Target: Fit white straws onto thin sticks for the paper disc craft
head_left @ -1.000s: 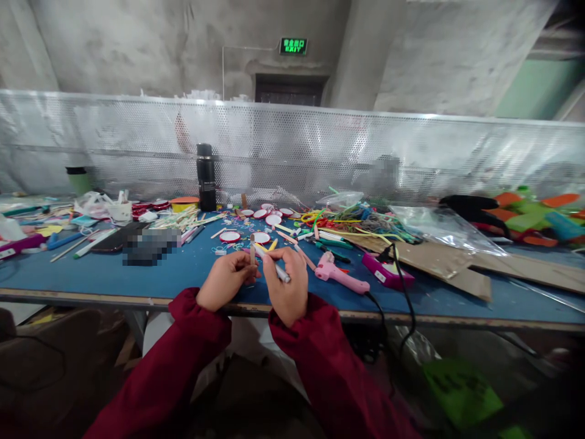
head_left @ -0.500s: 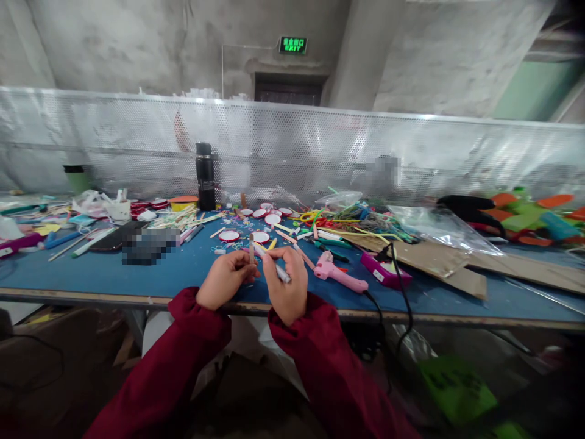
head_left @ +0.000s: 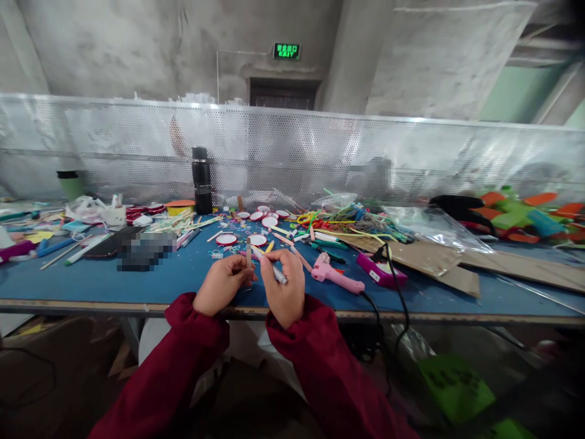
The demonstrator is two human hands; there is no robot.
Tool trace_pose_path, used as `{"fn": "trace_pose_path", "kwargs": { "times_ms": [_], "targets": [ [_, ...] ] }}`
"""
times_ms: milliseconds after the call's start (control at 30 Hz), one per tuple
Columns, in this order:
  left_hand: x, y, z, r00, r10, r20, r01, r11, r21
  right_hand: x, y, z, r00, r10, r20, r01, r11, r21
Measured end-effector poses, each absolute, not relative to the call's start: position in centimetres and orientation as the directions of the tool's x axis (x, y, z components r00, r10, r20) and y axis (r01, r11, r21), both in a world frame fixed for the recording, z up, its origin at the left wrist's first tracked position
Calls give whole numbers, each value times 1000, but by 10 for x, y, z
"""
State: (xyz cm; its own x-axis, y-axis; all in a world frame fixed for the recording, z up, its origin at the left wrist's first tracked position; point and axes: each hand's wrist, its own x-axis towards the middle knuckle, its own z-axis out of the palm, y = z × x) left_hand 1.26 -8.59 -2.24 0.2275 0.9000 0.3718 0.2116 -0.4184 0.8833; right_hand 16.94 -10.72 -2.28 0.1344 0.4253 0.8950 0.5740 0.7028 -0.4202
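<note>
Above the table's front edge, my left hand (head_left: pixel 222 282) pinches a thin brown wooden craft stick (head_left: pixel 249 253), held roughly upright. A white-and-grey marker pen (head_left: pixel 278 274) lies in the grip of my right hand (head_left: pixel 286 285), its tip end pointing up and left towards the stick. Whether the tip touches the stick I cannot tell. Just beyond my hands are round white discs with red rims, one being a near disc (head_left: pixel 226 239). To the right of my right hand rests a pink glue gun (head_left: pixel 337 275).
Across the blue table (head_left: pixel 150 283) lie a purple box (head_left: pixel 382 269), cardboard pieces (head_left: pixel 425 259), coloured cords (head_left: pixel 365 216) and a dark phone (head_left: pixel 112 242). A black bottle (head_left: pixel 202 183) stands at the back before a perforated metal screen (head_left: pixel 283 140). The glue gun's cable drops over the front edge.
The whole view has shifted slightly, so the scene sits a little lower and further left. Both hands keep their holds on the stick and the marker, with hardly any movement.
</note>
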Motion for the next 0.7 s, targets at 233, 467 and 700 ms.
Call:
{"fn": "trace_pose_path", "kwargs": {
  "times_ms": [233, 467, 700],
  "targets": [
    [13, -88, -19, 228, 888, 400, 203, -445, 872, 169, -107, -23, 109, 421, 900, 565, 719, -405],
    [12, -87, -20, 233, 884, 406, 217, -454, 864, 169, -108, -23, 113, 423, 899, 566, 716, -409],
    [13, -88, -19, 230, 885, 406, 218, -453, 864, 170, -108, -23, 125, 420, 899, 577, 706, -410]
  ]
}}
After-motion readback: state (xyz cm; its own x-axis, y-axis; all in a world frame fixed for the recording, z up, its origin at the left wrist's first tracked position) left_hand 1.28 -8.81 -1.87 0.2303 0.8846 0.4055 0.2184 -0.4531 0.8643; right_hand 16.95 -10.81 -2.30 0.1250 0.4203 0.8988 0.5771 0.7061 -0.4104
